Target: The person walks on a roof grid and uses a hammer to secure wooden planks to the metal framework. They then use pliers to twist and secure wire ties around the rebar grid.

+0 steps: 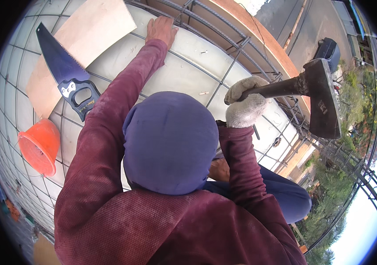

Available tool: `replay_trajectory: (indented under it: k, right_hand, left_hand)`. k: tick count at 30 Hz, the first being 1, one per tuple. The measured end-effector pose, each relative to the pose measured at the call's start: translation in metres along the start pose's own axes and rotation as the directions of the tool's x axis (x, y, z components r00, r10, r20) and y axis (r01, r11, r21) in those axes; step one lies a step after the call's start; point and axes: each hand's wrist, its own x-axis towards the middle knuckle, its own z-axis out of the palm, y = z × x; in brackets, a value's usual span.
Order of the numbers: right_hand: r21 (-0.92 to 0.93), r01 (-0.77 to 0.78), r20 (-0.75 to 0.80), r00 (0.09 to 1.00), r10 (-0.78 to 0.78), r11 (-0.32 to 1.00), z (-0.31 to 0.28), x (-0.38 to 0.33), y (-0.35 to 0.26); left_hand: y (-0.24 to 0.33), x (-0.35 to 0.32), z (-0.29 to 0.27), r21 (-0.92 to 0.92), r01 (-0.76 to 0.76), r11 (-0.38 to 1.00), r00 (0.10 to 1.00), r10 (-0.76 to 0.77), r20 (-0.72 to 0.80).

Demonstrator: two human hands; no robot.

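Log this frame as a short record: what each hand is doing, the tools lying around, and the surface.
Left hand: bare, flat on the white panel, beside the plywood sheet
Right hand: in a white glove, grip closed on the hatchet handle, raised
Handsaw: blue blade, lying across the plywood sheet
Orange bucket: tipped on its side, left of the person
Surface: white panel under a rebar grid

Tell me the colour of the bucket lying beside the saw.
Orange. The bucket shows best in the head view, at the left, below the saw.
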Motion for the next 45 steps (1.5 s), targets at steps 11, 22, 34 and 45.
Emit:
replay_trajectory:
  k: [11, 22, 34, 45]
  right_hand:
    - [-0.486, -0.067, 0.083, 0.989, 0.122, 0.872, -0.023, -0.021, 0.036]
    - [-0.622, -0.104, 0.063, 0.981, 0.182, 0.776, -0.032, -0.015, 0.043]
    - [-0.633, -0.067, 0.057, 0.99, 0.133, 0.771, -0.038, -0.016, 0.057]
    - [-0.792, -0.133, 0.052, 0.958, 0.283, 0.596, -0.04, -0.021, 0.059]
  left_hand:
    - [-0.001, 0.002, 0.005, -0.041, 0.011, 0.999, 1.0, -0.011, 0.002]
    - [0.002, -0.002, 0.002, -0.017, 0.003, 1.0, 1.0, -0.002, 0.03]
    - [-0.006, 0.001, 0.012, -0.036, -0.043, 0.998, 0.994, 0.039, -0.099]
    - [-0.003, -0.008, 0.02, -0.012, -0.019, 1.0, 0.999, 0.019, -0.034]
